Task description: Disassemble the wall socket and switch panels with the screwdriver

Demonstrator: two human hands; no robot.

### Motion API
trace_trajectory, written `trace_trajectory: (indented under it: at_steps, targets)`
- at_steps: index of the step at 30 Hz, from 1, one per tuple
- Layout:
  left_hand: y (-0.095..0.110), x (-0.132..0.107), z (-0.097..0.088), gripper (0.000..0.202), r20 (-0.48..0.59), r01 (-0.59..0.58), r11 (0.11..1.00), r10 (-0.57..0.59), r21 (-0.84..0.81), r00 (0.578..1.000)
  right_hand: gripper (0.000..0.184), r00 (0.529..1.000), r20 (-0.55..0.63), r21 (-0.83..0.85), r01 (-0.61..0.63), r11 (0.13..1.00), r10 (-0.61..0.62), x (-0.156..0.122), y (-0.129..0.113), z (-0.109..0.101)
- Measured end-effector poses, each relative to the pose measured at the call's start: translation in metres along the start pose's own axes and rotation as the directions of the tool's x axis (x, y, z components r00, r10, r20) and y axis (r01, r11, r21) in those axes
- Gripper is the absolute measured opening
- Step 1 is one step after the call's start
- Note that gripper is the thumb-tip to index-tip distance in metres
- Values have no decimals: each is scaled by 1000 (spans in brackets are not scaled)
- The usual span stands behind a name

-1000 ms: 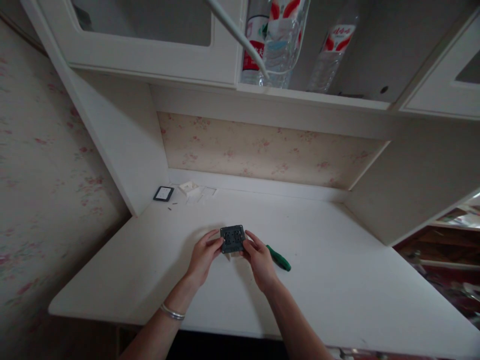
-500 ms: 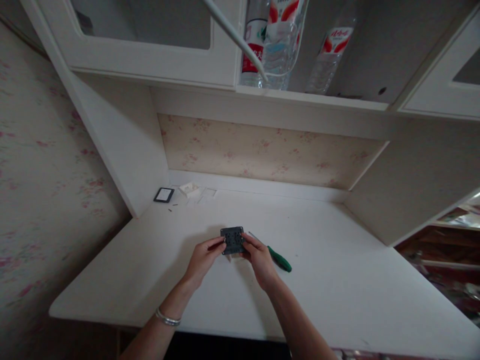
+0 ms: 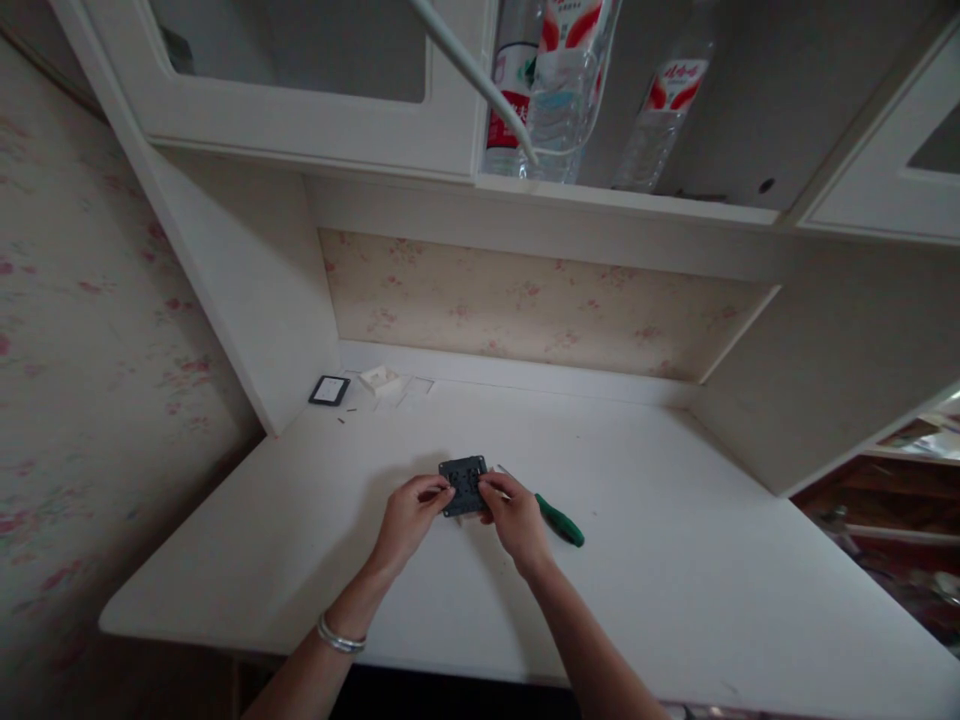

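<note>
A small square dark plate with openings and molded details, looking like a wall switch or socket frame (image 3: 466,487), is held up over the desk between my two hands. My left hand (image 3: 409,515) pinches its left edge, thumb in front. At its right edge, my right hand (image 3: 516,515) grips with thumb and fingers. Something pale shows just beneath the plate, mostly hidden. A screwdriver with a green handle (image 3: 560,520) lies on the desk close to my right hand, its shaft partly hidden behind that hand.
On the white desk (image 3: 675,560), at the back left, lie a black-framed square piece (image 3: 328,390), a white plastic box-like part (image 3: 380,380), thin clear frames (image 3: 415,389) and tiny dark bits, perhaps screws. Overhead, a shelf holds plastic bottles (image 3: 559,95), with a pale rod (image 3: 480,80) in front.
The dark plate has tilted slightly and shifted a little left and down in my fingers. My right thumb and fingers have moved on its right edge. The screwdriver stays put.
</note>
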State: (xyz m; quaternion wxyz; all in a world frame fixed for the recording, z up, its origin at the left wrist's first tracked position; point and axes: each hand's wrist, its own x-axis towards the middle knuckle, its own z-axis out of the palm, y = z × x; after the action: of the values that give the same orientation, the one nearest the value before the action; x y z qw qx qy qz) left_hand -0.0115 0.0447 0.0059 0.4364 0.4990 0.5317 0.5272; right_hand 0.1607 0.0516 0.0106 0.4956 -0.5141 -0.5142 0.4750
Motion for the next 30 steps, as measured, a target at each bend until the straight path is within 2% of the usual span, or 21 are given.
trace_trajectory:
  at_steps: [6, 9, 12, 15, 17, 19, 21, 23, 25, 30]
  targets:
    - [6, 1, -2, 35, 28, 125, 991, -124, -51, 992, 30, 997, 2, -123, 77, 989, -78, -4, -10, 2]
    - [8, 1, -2, 34, 15, 130, 989, -129, -73, 992, 32, 995, -21, -138, 95, 986, -99, -5, -13, 5]
    - [12, -3, 0, 22, -86, -41, 999, 42, 7, 995, 36, 992, -53, -171, 105, 980, -116, -6, -14, 7]
    - [16, -10, 3, 10, -123, -234, 964, 249, 131, 961, 34, 977, -55, -282, 182, 942, -205, -8, -17, 10]
    - [18, -11, 5, 7, -109, -271, 947, 292, 174, 950, 33, 968, -41, -338, 221, 915, -249, -10, -20, 11]
    - [16, -6, 4, 10, -123, -247, 953, 270, 175, 955, 33, 971, -53, -346, 202, 916, -234, -10, -22, 11]
    - [10, 8, -3, 15, -174, -196, 966, 225, 166, 959, 34, 979, -74, -323, 155, 934, -188, -8, -22, 9]
    - [0, 29, -13, 21, -205, -151, 956, 205, 251, 957, 34, 984, -92, -297, 119, 948, -152, -7, -21, 5]
    - [-10, 55, -24, 26, -184, -77, 891, 176, 447, 967, 33, 985, -102, -282, 103, 954, -137, -6, -18, 1]
    - [-28, 112, -43, 16, -136, -8, 782, 118, 623, 984, 36, 986, -121, -243, 80, 967, -112, -8, -13, -8]
